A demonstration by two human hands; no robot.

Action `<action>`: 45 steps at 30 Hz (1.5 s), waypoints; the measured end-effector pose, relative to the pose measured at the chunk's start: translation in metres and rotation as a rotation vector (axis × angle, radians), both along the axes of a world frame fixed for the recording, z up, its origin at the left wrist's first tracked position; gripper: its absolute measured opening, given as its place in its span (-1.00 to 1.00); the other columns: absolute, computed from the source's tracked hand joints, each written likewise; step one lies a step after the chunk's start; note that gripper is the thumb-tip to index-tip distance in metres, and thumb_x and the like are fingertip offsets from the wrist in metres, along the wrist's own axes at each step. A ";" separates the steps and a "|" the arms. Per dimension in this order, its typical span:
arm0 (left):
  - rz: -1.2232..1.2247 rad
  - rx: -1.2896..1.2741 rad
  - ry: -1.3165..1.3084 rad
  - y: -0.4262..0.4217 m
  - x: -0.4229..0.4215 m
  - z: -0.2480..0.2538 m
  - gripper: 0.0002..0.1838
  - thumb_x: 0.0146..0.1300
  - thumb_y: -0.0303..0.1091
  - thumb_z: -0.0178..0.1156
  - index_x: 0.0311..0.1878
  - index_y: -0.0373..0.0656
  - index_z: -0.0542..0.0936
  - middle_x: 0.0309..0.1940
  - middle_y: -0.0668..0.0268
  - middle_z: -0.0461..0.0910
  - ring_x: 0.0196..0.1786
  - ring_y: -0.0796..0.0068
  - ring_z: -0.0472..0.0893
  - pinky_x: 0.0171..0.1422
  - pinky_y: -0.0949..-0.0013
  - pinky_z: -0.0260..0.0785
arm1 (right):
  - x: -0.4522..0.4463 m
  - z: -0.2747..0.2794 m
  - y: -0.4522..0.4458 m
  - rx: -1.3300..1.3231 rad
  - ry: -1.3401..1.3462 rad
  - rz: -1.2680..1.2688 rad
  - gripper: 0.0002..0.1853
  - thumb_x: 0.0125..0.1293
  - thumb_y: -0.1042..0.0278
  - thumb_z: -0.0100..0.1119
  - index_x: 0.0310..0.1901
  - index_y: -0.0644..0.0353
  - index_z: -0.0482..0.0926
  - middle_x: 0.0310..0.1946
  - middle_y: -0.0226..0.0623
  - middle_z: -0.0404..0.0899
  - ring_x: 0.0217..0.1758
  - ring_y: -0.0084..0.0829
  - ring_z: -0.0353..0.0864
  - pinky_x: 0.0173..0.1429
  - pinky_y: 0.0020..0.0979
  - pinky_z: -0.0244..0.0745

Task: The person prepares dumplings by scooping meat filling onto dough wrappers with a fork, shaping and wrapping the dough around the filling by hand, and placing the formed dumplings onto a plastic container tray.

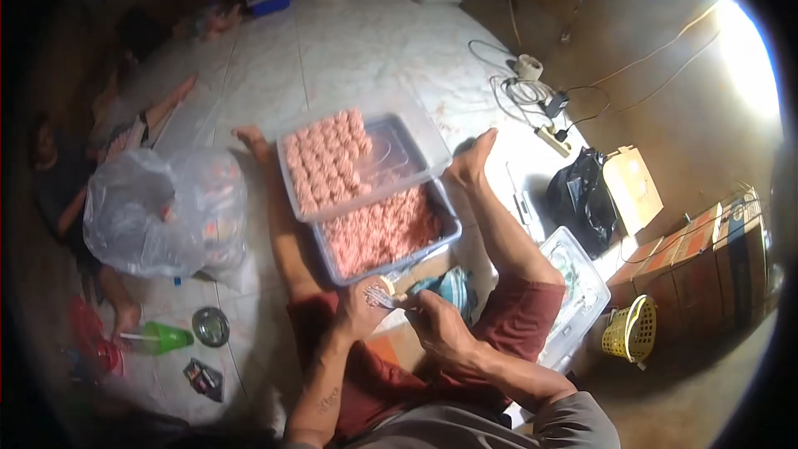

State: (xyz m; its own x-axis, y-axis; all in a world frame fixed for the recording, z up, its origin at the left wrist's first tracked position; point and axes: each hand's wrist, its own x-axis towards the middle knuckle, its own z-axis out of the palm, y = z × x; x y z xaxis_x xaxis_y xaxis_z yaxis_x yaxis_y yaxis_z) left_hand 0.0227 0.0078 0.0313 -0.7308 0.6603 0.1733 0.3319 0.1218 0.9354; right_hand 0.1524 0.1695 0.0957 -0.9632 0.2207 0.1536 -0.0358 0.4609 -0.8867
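Observation:
My left hand (362,309) is closed around a small bundle of thin, pale, stick-like pieces (381,297); their exact kind is too small to make out. Close beside it, my right hand (438,322) has its fingers pinched together at the bundle's end, and what they hold is hidden. In front of both hands sits a grey-blue tub (456,229) with a heap of loose pink pieces (378,233). Across its far side rests a clear plastic tray (424,137), its left half filled with rows of pink clumps (324,158). A teal patterned cloth (454,291) lies near my right hand.
Left are a large clear bag (166,212), a green cup (166,337), a glass ashtray (211,327) and another person (62,175). Right are a clear lidded box (573,291), a black bag (582,199), cardboard boxes (694,249), a yellow basket (629,331) and a power strip (554,141) with cables.

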 end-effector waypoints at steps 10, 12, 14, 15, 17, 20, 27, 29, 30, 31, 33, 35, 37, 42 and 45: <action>-0.042 -0.043 0.313 0.017 -0.116 0.028 -0.50 0.13 -0.26 0.59 0.07 -0.22 0.61 -0.08 0.30 0.63 0.00 0.46 0.58 0.16 0.35 0.45 | -0.025 0.031 0.140 0.067 0.040 -0.294 -0.83 0.38 0.65 0.17 -0.02 0.32 0.59 -0.28 -0.24 0.62 -0.21 -0.48 0.60 -0.08 -0.42 0.51; -0.134 -0.124 0.253 0.038 -0.149 0.082 -0.59 0.20 -0.35 0.49 0.07 -0.19 0.58 -0.08 0.31 0.60 0.00 0.48 0.56 0.15 0.36 0.43 | -0.024 0.014 0.161 0.044 0.076 -0.342 -0.84 0.41 0.62 0.16 -0.01 0.34 0.60 -0.22 -0.19 0.66 -0.18 -0.47 0.62 -0.04 -0.41 0.53; -0.116 -0.216 0.311 0.060 -0.183 0.100 -0.57 0.28 -0.27 0.43 0.12 -0.22 0.55 -0.05 0.13 0.65 0.07 0.23 0.66 0.21 0.24 0.48 | -0.030 0.006 0.162 0.019 0.102 -0.404 -0.85 0.39 0.63 0.18 -0.04 0.35 0.61 -0.24 -0.20 0.66 -0.19 -0.47 0.61 -0.06 -0.41 0.52; -0.162 -0.234 0.359 0.074 -0.199 0.102 -0.59 0.30 -0.22 0.40 0.09 -0.22 0.55 -0.03 0.12 0.66 0.10 0.21 0.67 0.23 0.21 0.49 | -0.032 -0.003 0.165 0.035 0.129 -0.430 -0.86 0.39 0.63 0.19 -0.06 0.34 0.62 -0.24 -0.20 0.66 -0.20 -0.48 0.60 -0.07 -0.42 0.51; -0.214 -0.261 0.407 0.099 -0.223 0.098 -0.61 0.32 -0.18 0.38 0.06 -0.23 0.56 0.00 0.10 0.67 0.13 0.18 0.68 0.25 0.19 0.49 | -0.031 -0.027 0.165 -0.003 0.135 -0.488 -0.87 0.36 0.65 0.20 -0.09 0.33 0.64 -0.26 -0.23 0.66 -0.23 -0.50 0.59 -0.11 -0.45 0.49; -0.381 -0.452 0.390 0.129 -0.242 0.079 -0.68 0.29 -0.21 0.39 -0.02 -0.20 0.62 -0.11 0.14 0.67 0.02 0.24 0.67 0.18 0.23 0.47 | -0.027 -0.030 0.162 -0.003 0.067 -0.446 -0.85 0.35 0.67 0.19 -0.09 0.33 0.64 -0.26 -0.24 0.65 -0.23 -0.49 0.59 -0.11 -0.44 0.50; -0.461 -0.697 0.517 0.145 -0.242 0.036 -0.38 0.51 0.25 0.02 0.11 -0.15 0.72 -0.17 -0.13 0.71 0.05 -0.09 0.69 0.26 0.00 0.48 | -0.025 -0.018 0.162 0.118 0.009 -0.402 -0.82 0.32 0.70 0.16 -0.08 0.34 0.63 -0.27 -0.20 0.65 -0.23 -0.44 0.62 -0.07 -0.41 0.52; -0.478 -0.865 0.528 0.138 -0.241 0.049 -0.41 0.57 0.17 -0.07 0.03 -0.18 0.71 -0.13 -0.03 0.70 -0.01 -0.13 0.65 0.21 -0.04 0.45 | -0.024 -0.021 0.162 0.096 0.009 -0.391 -0.82 0.32 0.71 0.16 -0.08 0.34 0.63 -0.26 -0.20 0.65 -0.23 -0.44 0.62 -0.07 -0.41 0.52; -0.480 -0.868 0.529 0.136 -0.241 0.051 -0.41 0.57 0.17 -0.07 0.03 -0.18 0.71 -0.13 -0.03 0.70 -0.01 -0.13 0.65 0.21 -0.04 0.45 | -0.024 -0.022 0.161 0.078 0.015 -0.381 -0.82 0.32 0.71 0.16 -0.08 0.34 0.63 -0.26 -0.20 0.65 -0.23 -0.44 0.62 -0.07 -0.41 0.53; -0.477 -0.880 0.478 0.134 -0.241 0.054 -0.40 0.57 0.18 -0.07 0.02 -0.19 0.71 -0.13 -0.05 0.69 -0.01 -0.16 0.64 0.22 -0.05 0.45 | -0.024 -0.023 0.160 0.075 0.017 -0.383 -0.82 0.32 0.71 0.16 -0.08 0.34 0.63 -0.26 -0.20 0.65 -0.23 -0.44 0.62 -0.07 -0.41 0.53; -0.469 -0.889 0.432 0.132 -0.242 0.054 -0.39 0.57 0.19 -0.08 0.01 -0.19 0.71 -0.14 -0.07 0.68 -0.01 -0.18 0.64 0.22 -0.06 0.44 | -0.025 -0.027 0.159 0.024 -0.005 -0.366 -0.81 0.32 0.71 0.16 -0.07 0.34 0.63 -0.27 -0.20 0.65 -0.24 -0.43 0.62 -0.08 -0.41 0.53; -0.422 -0.779 0.489 0.131 -0.243 0.044 -0.38 0.57 0.21 -0.09 0.00 -0.18 0.72 -0.13 -0.12 0.68 -0.01 -0.22 0.64 0.23 -0.08 0.43 | -0.027 -0.025 0.156 0.041 0.004 -0.362 -0.82 0.32 0.71 0.16 -0.08 0.34 0.63 -0.27 -0.20 0.65 -0.25 -0.43 0.62 -0.09 -0.40 0.53; -0.414 -0.843 0.534 0.133 -0.244 0.046 -0.37 0.56 0.23 -0.10 0.06 -0.18 0.69 -0.08 -0.12 0.68 0.03 -0.21 0.64 0.25 -0.09 0.43 | -0.028 -0.024 0.157 0.062 0.013 -0.359 -0.82 0.32 0.71 0.17 -0.08 0.34 0.63 -0.27 -0.20 0.65 -0.25 -0.43 0.62 -0.10 -0.40 0.53; -0.372 -0.954 0.499 0.120 -0.224 0.081 -0.42 0.55 0.15 0.02 0.26 -0.20 0.58 0.06 -0.11 0.68 0.12 -0.12 0.66 0.30 -0.03 0.45 | -0.028 -0.028 0.158 0.084 0.025 -0.373 -0.85 0.34 0.69 0.18 -0.09 0.35 0.63 -0.30 -0.19 0.66 -0.26 -0.46 0.62 -0.10 -0.40 0.54; 0.112 -0.123 0.630 0.081 -0.172 0.087 -0.60 0.40 -0.34 0.32 0.24 -0.25 0.58 -0.04 0.04 0.74 0.06 0.12 0.73 0.20 0.21 0.52 | -0.031 -0.031 0.152 -0.027 0.072 -0.461 -0.88 0.36 0.65 0.19 -0.11 0.35 0.64 -0.32 -0.20 0.66 -0.27 -0.47 0.61 -0.10 -0.40 0.54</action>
